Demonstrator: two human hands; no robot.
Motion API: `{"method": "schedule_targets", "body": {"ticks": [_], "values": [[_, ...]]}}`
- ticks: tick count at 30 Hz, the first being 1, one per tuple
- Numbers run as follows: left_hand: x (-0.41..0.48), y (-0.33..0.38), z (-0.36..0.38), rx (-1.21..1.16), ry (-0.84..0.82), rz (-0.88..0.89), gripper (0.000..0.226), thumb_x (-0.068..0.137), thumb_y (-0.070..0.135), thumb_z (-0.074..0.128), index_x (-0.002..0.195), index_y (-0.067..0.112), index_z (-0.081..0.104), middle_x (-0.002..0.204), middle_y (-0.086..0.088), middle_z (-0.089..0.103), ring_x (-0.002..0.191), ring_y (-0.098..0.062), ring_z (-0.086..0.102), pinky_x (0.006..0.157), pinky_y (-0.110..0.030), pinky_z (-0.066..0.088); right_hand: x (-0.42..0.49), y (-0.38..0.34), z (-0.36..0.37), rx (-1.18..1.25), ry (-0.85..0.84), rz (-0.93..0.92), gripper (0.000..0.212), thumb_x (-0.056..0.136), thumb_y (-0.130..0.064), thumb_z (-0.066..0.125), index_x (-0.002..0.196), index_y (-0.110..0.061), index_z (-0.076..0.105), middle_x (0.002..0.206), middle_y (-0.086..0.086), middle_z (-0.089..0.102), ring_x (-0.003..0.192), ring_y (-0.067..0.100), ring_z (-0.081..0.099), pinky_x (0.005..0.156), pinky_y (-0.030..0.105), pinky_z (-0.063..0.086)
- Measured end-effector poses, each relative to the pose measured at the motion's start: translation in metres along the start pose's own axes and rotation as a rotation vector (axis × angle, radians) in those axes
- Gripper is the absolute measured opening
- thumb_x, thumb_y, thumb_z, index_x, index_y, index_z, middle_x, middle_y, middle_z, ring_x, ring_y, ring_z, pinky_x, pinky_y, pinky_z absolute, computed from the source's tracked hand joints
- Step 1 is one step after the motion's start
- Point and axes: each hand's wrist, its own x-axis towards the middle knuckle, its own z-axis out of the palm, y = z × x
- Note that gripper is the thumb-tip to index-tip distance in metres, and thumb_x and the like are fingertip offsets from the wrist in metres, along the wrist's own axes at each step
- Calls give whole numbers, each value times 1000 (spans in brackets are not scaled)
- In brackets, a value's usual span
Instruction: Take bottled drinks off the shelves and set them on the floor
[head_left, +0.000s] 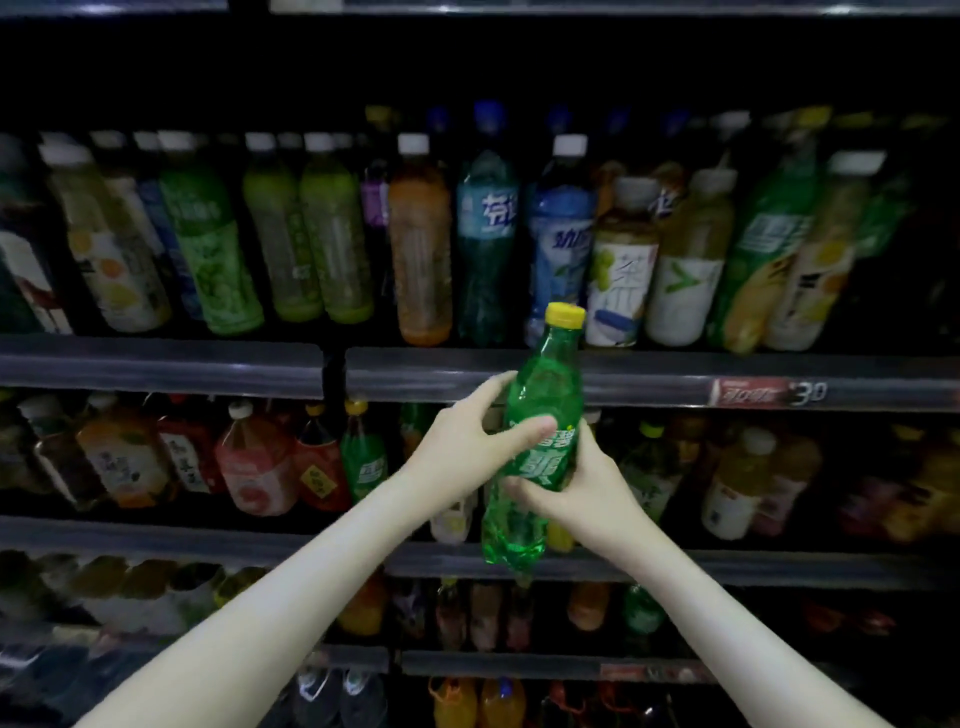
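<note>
Green bottle (545, 395) with yellow cap (565, 315), off the shelves (156, 535), in mid-air in front of the rail (675, 382); cap just above the rail, base well below it. Long axis near upright, cap leaning slightly right. Below the rail, left hand (470, 457) wrapped round the bottle's middle from the left, thumb across the label (545, 460). Slightly lower, right hand (589, 491) gripping the same label from the right. Both hands equally near, both holding. Floor far below the rail: probably next, a straight lowering, base first, cap kept up
</note>
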Motion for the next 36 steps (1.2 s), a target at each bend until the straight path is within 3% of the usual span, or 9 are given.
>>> {"method": "schedule_targets", "body": {"ticks": [5, 12, 15, 17, 20, 25, 30, 34, 36], "values": [[8, 31, 0, 102, -81, 88, 64, 68, 57, 74, 126, 45, 48, 112, 20, 66, 105, 3, 60, 97, -28, 47, -6, -11, -24, -40, 29, -32, 62, 75, -25, 80, 121, -35, 40, 106, -18, 64, 91, -13, 60, 71, 7, 48], [-15, -7, 15, 159, -166, 39, 79, 63, 59, 76, 132, 37, 46, 108, 15, 68, 97, 5, 62, 88, -25, 53, -22, -9, -47, -173, -192, -19, 73, 72, -41, 73, 132, -51, 33, 123, -17, 55, 113, -3, 54, 99, 29, 45], [-33, -39, 28, 243, -218, -4, 91, 58, 66, 72, 138, 37, 40, 112, 10, 67, 101, -2, 62, 89, -29, 52, -28, -13, -48, -243, -239, -45, 51, 79, -43, 67, 125, -41, 44, 110, -10, 59, 99, 6, 58, 88, 27, 46], [-51, -59, 39, 288, -237, -53, 88, 63, 59, 74, 140, 38, 36, 114, 8, 67, 102, -8, 62, 89, -30, 51, -34, -8, -34, -340, -267, -7, 28, 84, -46, 66, 104, -35, 49, 90, -9, 63, 73, -1, 56, 70, 19, 44], [-84, -94, 54, 294, -278, -149, 85, 70, 51, 75, 142, 36, 32, 115, 6, 67, 102, -11, 63, 87, -30, 51, -43, 18, 1, -433, -301, 8, 28, 86, -44, 64, 87, -28, 41, 72, -6, 58, 58, 3, 51, 55, 20, 38], [-153, -185, 90, 229, -304, -426, 78, 76, 36, 74, 141, 31, 32, 124, -1, 61, 114, -19, 57, 86, -24, 44, -75, 114, 78, -433, -489, 121, 28, 83, -35, 66, 86, -22, 41, 68, -5, 57, 64, 12, 55, 57, 25, 39], [-233, -323, 132, 168, -264, -715, 82, 79, 33, 74, 147, 25, 29, 141, -6, 48, 130, -21, 45, 96, -21, 37, -133, 265, 192, -612, -823, 256, 30, 83, -35, 62, 105, -22, 45, 101, 8, 64, 97, 34, 61, 69, 36, 43], [-303, -459, 186, -15, -132, -1005, 60, 80, 20, 74, 134, 12, 47, 118, 2, 53, 111, -15, 51, 87, -9, 39, -186, 408, 282, -681, -948, 364, 42, 87, -34, 60, 122, -15, 44, 112, 12, 62, 102, 33, 60, 74, 36, 49], [-342, -524, 213, -2, -64, -1095, 55, 76, 32, 68, 125, 9, 54, 111, 1, 56, 104, -17, 55, 88, -16, 42, -213, 481, 328, -712, -996, 384, 49, 88, -30, 59, 131, -14, 41, 114, 15, 62, 102, 34, 61, 75, 36, 50]]}}
